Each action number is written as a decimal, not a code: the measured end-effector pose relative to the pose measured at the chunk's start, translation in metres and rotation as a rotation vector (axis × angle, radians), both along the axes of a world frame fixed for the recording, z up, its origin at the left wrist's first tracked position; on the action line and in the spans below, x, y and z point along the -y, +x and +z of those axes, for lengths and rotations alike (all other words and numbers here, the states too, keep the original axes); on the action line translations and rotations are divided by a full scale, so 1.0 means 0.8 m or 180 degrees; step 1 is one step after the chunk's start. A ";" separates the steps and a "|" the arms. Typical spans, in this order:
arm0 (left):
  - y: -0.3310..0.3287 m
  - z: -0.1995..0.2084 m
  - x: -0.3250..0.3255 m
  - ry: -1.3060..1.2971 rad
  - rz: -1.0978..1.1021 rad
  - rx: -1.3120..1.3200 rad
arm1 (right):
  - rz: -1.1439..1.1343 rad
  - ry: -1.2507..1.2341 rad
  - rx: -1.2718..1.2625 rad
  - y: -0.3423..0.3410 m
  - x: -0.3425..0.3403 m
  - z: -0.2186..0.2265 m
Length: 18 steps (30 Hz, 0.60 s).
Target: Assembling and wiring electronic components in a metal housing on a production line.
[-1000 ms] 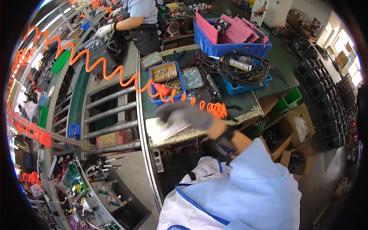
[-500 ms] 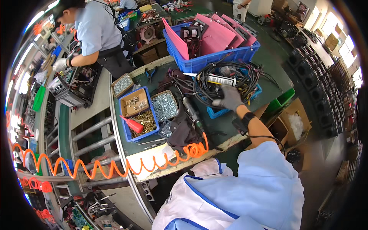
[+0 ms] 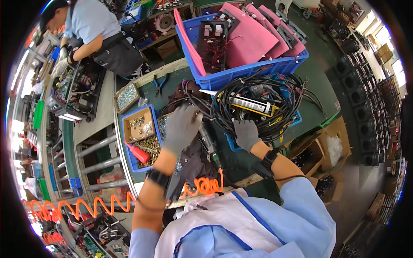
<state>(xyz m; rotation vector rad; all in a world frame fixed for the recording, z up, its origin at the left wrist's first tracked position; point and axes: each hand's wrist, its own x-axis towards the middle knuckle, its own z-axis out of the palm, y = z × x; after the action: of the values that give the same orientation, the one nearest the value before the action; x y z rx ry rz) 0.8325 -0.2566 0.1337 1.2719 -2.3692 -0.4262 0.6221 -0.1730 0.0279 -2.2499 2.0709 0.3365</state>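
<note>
Both my hands wear grey gloves. My left hand is over the screw boxes, beside loose cable ends and the power screwdriver. Its fingers are bent and partly hidden, so their grip is unclear. My right hand has its fingers curled into the near edge of a coil of black cables. The coil lies over a blue tray. A sealant cartridge with a white nozzle rests on the coil. A dark cloth lies below my left hand.
Behind the coil stands a blue crate with pink sheets and dark units. A blue bin holds screws and a red bottle. Pliers lie farther back. An orange coiled hose crosses the left. A co-worker stands far left.
My left hand has come into view and reached over the screw boxes. My right hand has shifted left and down to the coil's near edge. The co-worker leans further down.
</note>
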 end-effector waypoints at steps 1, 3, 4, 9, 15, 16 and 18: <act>-0.020 -0.030 0.032 -0.0005 0.0078 0.0159 | -0.0060 0.0119 0.0297 -0.004 0.001 0.008; -0.041 -0.068 0.075 0.0238 0.0054 0.0750 | -0.0013 0.0112 0.0800 -0.012 0.000 0.027; -0.051 -0.086 0.090 0.0467 0.0014 0.1311 | -0.0044 0.0137 0.0822 -0.016 0.000 0.035; -0.078 -0.134 0.120 -0.0022 -0.0883 0.0729 | 0.0309 -0.0605 0.1548 -0.039 -0.005 0.043; -0.110 -0.120 0.144 0.0397 -0.1978 -0.0413 | 0.0335 -0.0900 0.2292 -0.061 -0.017 0.046; -0.120 -0.118 0.149 0.0437 -0.1991 -0.0412 | 0.0369 -0.1160 0.2439 -0.062 -0.019 0.044; -0.138 -0.111 0.163 0.1852 -0.2028 0.0398 | 0.0355 -0.1286 0.2504 -0.060 -0.024 0.047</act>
<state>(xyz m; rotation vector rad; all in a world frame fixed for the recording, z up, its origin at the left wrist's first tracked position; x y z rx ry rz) 0.7223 -0.3872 0.0447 0.7071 -2.8419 -1.3378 0.5737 -0.1542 0.0659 -2.1529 1.6690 -0.8949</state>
